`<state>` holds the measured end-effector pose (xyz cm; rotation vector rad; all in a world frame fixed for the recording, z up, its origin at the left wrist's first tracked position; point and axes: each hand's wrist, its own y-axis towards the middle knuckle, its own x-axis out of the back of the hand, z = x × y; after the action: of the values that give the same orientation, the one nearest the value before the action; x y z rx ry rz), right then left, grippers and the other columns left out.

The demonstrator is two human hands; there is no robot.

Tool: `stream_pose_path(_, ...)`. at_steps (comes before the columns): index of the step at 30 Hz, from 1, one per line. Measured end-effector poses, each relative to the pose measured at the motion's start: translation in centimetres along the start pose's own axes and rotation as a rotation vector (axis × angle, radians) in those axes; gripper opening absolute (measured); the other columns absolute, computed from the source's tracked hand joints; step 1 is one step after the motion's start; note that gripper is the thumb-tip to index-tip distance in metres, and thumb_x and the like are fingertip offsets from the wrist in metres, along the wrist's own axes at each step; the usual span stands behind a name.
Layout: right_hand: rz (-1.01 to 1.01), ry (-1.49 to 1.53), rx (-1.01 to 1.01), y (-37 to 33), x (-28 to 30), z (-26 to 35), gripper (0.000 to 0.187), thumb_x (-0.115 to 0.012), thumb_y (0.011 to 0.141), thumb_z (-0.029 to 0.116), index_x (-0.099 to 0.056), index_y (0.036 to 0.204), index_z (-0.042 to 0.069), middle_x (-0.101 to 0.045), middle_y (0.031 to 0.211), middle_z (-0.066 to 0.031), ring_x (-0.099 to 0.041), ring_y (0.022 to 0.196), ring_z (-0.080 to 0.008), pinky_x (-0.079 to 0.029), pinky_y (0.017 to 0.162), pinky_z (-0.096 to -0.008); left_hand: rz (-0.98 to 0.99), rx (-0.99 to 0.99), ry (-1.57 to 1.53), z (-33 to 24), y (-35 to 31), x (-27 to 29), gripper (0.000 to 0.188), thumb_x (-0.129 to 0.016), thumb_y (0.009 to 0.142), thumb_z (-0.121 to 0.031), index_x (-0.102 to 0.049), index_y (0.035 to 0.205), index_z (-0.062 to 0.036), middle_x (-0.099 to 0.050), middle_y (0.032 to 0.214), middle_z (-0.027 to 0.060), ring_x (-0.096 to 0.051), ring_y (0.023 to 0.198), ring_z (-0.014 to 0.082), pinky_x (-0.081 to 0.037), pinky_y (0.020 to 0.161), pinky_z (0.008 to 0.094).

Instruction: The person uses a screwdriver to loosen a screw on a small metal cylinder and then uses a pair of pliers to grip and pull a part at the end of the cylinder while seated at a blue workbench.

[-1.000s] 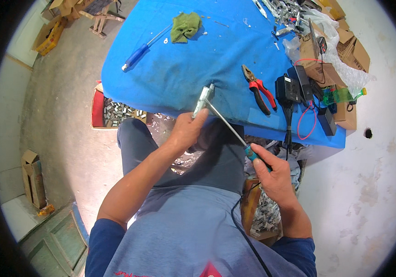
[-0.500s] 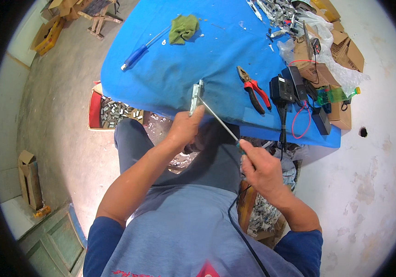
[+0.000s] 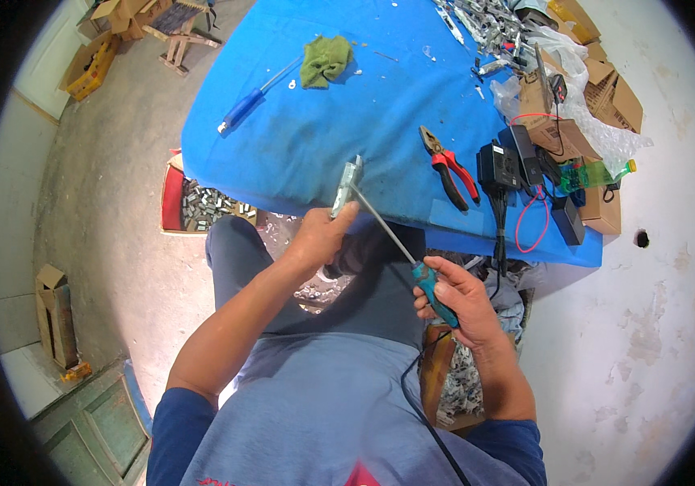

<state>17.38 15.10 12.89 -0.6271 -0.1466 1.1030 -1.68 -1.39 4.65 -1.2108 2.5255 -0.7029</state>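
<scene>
Between its thumb and fingers, my left hand (image 3: 321,235) grips a small silvery metal piece (image 3: 346,186) at the near edge of the blue-covered table (image 3: 283,166). My right hand (image 3: 465,298) is closed around the teal handle of a screwdriver (image 3: 426,285). The long shaft slants up to the left, and its tip meets the metal piece at its right side. Whether the tip sits on a screw is too small to tell. To the right of the piece lie red-and-black pliers (image 3: 449,168).
A blue-handled screwdriver (image 3: 242,112) and a green cloth (image 3: 326,61) lie farther back. Black power adapters (image 3: 497,166), a green bottle (image 3: 590,173) and cardboard crowd the right side, with a heap of metal parts (image 3: 485,32) behind. A box of small metal parts (image 3: 172,198) stands below, left.
My right hand has loosened and shifted its hold, so the teal handle now shows along the fingers. The metal piece stays in my left hand. The whole view has shifted slightly.
</scene>
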Motion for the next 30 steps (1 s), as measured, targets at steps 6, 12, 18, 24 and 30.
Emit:
stream_pose_path(6,-0.020,-0.588,0.116,0.1,0.2,1.6,0.042,-0.060,0.093,0.015,-0.054,0.134,0.006,-0.066,0.099,-0.0113,-0.064,0.071,-0.0158,-0.051,0.060,-0.0274,0.000,-0.034,0.001,0.2,0.4,-0.2,0.057,-0.056,0.093,-0.056,-0.048,0.062,-0.0077,-0.041,0.052,0.0000,-0.041,0.043,0.0116,-0.034,0.039,0.0297)
stream_pose_path(12,-0.113,-1.298,0.773,0.6,-1.0,0.4,0.044,-0.066,0.084,0.009,-0.059,0.127,0.009,-0.064,0.088,-0.0159,-0.063,0.067,-0.0263,-0.051,0.059,-0.0330,-0.011,-0.016,0.030,0.4,1.1,0.0,0.057,-0.055,0.094,-0.055,-0.048,0.063,-0.0076,-0.040,0.052,-0.0002,-0.040,0.042,0.0116,-0.035,0.039,0.0302)
stream_pose_path(18,-0.087,-1.430,0.883,1.2,-0.6,1.7,0.045,-0.068,0.082,0.007,-0.060,0.126,0.010,-0.064,0.081,-0.0132,-0.063,0.065,-0.0232,-0.051,0.056,-0.0344,0.035,0.001,-0.044,0.4,1.1,0.2,0.058,-0.055,0.094,-0.054,-0.045,0.058,-0.0102,-0.040,0.052,0.0000,-0.040,0.042,0.0116,-0.033,0.038,0.0293)
stream_pose_path(24,-0.065,-0.512,0.080,0.1,1.2,2.7,0.037,-0.059,0.092,0.012,-0.057,0.128,0.004,-0.064,0.083,-0.0052,-0.057,0.057,-0.0095,-0.044,0.049,-0.0226,0.061,0.010,-0.127,0.9,0.1,0.3,0.061,-0.050,0.094,-0.060,-0.040,0.058,-0.0125,-0.032,0.049,-0.0019,-0.032,0.040,0.0109,-0.031,0.040,0.0289)
stream_pose_path(30,-0.163,-0.055,0.142,-0.2,0.7,0.2,0.047,-0.061,0.091,0.014,-0.047,0.134,-0.001,-0.062,0.084,-0.0065,-0.053,0.056,-0.0088,-0.039,0.044,-0.0199,0.347,0.222,-0.525,0.4,-0.7,1.1,0.059,-0.043,0.094,-0.065,-0.032,0.062,-0.0157,-0.020,0.048,-0.0058,-0.017,0.040,0.0096,-0.022,0.043,0.0284)
